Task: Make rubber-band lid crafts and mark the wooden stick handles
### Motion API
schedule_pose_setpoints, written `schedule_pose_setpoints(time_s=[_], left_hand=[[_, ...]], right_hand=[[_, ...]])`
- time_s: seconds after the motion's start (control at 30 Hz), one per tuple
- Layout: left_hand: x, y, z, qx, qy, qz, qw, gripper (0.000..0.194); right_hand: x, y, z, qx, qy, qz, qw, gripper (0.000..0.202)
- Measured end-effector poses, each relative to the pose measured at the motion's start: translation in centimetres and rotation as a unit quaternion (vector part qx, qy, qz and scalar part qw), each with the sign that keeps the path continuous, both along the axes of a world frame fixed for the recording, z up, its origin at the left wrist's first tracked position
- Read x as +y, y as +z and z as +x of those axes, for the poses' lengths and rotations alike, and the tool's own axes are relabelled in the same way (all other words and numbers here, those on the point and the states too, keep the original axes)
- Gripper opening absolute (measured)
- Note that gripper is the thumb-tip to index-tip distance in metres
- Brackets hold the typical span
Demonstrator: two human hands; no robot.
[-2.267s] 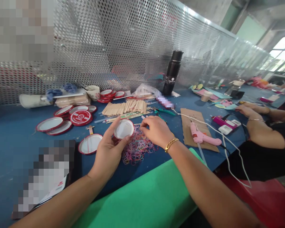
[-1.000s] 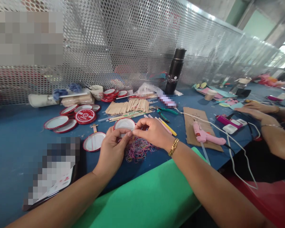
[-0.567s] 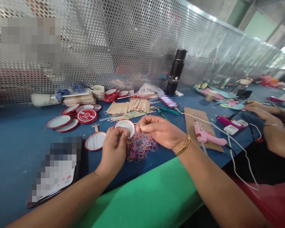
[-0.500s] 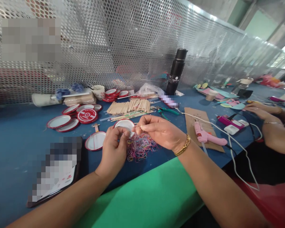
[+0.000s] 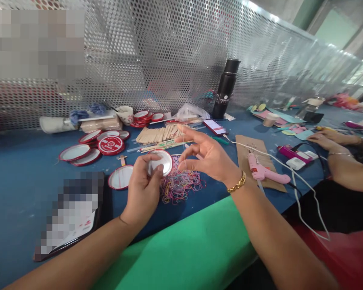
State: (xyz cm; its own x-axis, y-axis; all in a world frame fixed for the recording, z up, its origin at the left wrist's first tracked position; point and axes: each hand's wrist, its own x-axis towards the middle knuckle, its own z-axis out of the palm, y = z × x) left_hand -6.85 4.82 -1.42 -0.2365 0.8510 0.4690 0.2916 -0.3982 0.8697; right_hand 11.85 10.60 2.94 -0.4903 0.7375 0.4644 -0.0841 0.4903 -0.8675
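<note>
My left hand (image 5: 142, 183) is closed in a pinch, thumb against the fingers. What lies between them is too small or hidden to make out. Just behind its fingertips is a red-rimmed lid (image 5: 167, 162) with its white inside facing up. A thin pale rubber band (image 5: 183, 147) spans the parted fingers of my right hand (image 5: 204, 155). Below both hands lies a tangled heap of coloured rubber bands (image 5: 183, 187). Beside my left hand, another lid (image 5: 119, 178) has a short wooden stick (image 5: 122, 161) at its top edge.
Several red-rimmed lids (image 5: 74, 153) lie at the left, behind a tablet (image 5: 75, 217). Wooden sticks (image 5: 160, 133) are piled at the back, near a black bottle (image 5: 225, 90). Right of me, a pink glue gun (image 5: 264, 171) rests on cardboard (image 5: 245, 147); a co-worker's arms (image 5: 347, 161) are beyond.
My hands have drawn apart. The right hand has risen slightly and spread its fingers, with the thin band now stretched across them. My left hand stays pinched in about the same place.
</note>
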Motion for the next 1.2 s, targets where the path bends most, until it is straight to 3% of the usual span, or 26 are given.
schedule_pose_setpoints(time_s=[0.17,0.3,0.43,1.2], left_hand=[[0.2,-0.1,0.2,-0.073,-0.035,-0.032,0.996,0.053],[0.3,-0.2,0.2,-0.085,-0.025,-0.044,0.995,0.051],[0.4,-0.2,0.1,-0.065,-0.028,-0.034,0.997,0.040],[-0.2,-0.2,-0.1,-0.004,-0.077,-0.034,0.996,0.030]], right_hand=[[-0.4,-0.2,-0.3,-0.181,-0.068,0.210,0.958,0.102],[-1.4,-0.3,-1.1,-0.269,-0.082,0.254,0.925,0.099],[-1.7,-0.2,-1.2,-0.278,-0.100,0.267,0.917,0.094],[-1.8,-0.8,-1.5,-0.324,-0.122,0.264,0.900,0.085]])
